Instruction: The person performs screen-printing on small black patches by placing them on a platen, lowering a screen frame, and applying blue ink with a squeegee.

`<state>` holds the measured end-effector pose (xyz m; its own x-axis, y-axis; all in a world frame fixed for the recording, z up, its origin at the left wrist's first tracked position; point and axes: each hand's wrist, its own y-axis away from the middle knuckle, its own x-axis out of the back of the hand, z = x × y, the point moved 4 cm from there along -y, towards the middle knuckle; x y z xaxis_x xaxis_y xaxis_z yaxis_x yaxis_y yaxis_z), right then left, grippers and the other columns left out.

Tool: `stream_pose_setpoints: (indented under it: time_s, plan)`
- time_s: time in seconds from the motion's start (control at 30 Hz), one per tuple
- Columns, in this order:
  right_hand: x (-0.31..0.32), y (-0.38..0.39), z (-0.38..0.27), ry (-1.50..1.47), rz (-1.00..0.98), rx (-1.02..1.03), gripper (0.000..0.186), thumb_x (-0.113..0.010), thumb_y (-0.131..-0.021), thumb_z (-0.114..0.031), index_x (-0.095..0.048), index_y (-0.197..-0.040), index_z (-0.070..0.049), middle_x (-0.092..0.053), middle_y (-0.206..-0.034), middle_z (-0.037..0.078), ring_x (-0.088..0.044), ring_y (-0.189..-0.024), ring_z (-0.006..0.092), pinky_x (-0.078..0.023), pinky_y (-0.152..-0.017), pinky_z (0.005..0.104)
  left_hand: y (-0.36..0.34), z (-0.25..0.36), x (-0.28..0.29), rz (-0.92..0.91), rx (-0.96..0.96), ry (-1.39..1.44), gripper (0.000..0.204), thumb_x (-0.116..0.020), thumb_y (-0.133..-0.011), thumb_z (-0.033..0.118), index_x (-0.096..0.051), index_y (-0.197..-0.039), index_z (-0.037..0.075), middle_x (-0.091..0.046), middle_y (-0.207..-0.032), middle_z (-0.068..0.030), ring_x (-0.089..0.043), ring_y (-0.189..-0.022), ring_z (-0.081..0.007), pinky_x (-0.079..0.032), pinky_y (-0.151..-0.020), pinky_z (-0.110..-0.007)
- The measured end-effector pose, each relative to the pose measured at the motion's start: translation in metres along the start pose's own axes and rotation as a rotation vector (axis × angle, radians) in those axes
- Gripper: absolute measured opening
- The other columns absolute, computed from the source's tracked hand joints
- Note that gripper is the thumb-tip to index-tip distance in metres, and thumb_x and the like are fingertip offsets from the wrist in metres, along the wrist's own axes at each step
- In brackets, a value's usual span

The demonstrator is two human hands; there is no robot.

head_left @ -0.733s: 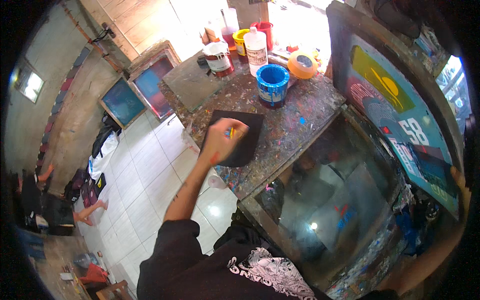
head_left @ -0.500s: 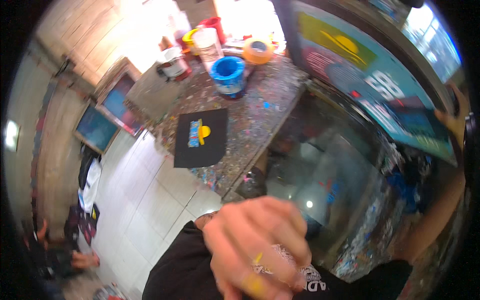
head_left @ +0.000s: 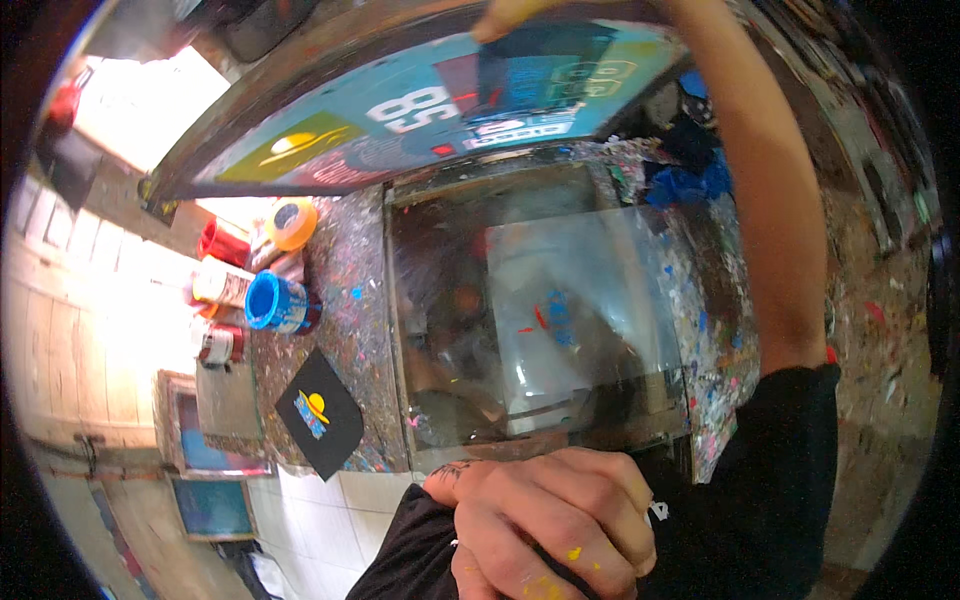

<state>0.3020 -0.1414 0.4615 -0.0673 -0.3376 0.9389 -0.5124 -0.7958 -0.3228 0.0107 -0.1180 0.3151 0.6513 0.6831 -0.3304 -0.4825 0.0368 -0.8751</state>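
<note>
My right arm stretches up along the right side. My right hand [head_left: 508,14], partly cut off by the top edge, is closed on the rim of a raised screen-printing frame [head_left: 408,105]. The frame's teal mesh carries yellow, pink and white designs. Close to me at the bottom, my left hand [head_left: 555,520] is curled with yellow paint spots on its fingers; what it holds, if anything, is hidden. Beyond it lies a glass-topped printing bed [head_left: 440,240] with a clear sheet [head_left: 600,250] bearing a small blue and red print [head_left: 558,318].
A paint-spattered counter [head_left: 350,240] runs left of the bed. On it stand a blue paint pot [head_left: 283,302], a red container [head_left: 224,243] and an orange tape roll [head_left: 291,224]. A black card [head_left: 340,445] with a yellow hat print overhangs its near edge. Blue rags [head_left: 690,180] lie at far right.
My view has turned to the right, so the counter now sits at the left and the raised frame across the top. My right hand stays on the frame. My left hand remains curled near my chest.
</note>
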Motion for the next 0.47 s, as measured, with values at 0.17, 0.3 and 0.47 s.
stream_pose_setpoints:
  time_s: [0.17, 0.3, 0.47]
  plan:
    - [-0.009, 0.022, 0.013, -0.021, 0.098, 0.072, 0.084, -0.085, -0.069, -0.06, -0.07, -0.128, -0.002, -0.074, -0.118, 0.02, -0.072, -0.106, 0.0348, -0.054, -0.097, 0.0388, 0.002, 0.012, 0.004, -0.179, 0.033, -0.142, 0.04, -0.062, -0.101, 0.044, -0.071, -0.112, 0.007, -0.074, -0.111, -0.011, -0.071, -0.087, -0.0312, -0.054, -0.07, -0.045]
    - [-0.044, 0.085, -0.005, -0.067, 0.051, 0.009, 0.077, -0.086, -0.06, -0.052, -0.071, -0.117, -0.002, -0.072, -0.112, 0.025, -0.071, -0.103, 0.0358, -0.057, -0.088, 0.0448, 0.032, 0.057, 0.033, 0.061, -0.168, -0.946, 0.064, -0.069, -0.089, 0.047, -0.061, -0.134, 0.001, -0.06, -0.14, -0.0166, -0.054, -0.13, -0.0328, -0.045, -0.105, -0.053]
    - [-0.12, 0.206, -0.063, -0.019, 0.499, 0.161, 0.054, -0.089, -0.049, -0.038, -0.068, -0.088, -0.007, -0.069, -0.082, 0.013, -0.071, -0.079, 0.0304, -0.055, -0.074, 0.0452, 0.034, 0.085, 0.04, -0.09, 0.286, -2.195, 0.083, -0.079, -0.086, 0.037, -0.044, -0.15, -0.003, -0.05, -0.152, -0.0221, -0.045, -0.141, -0.042, -0.033, -0.12, -0.053]
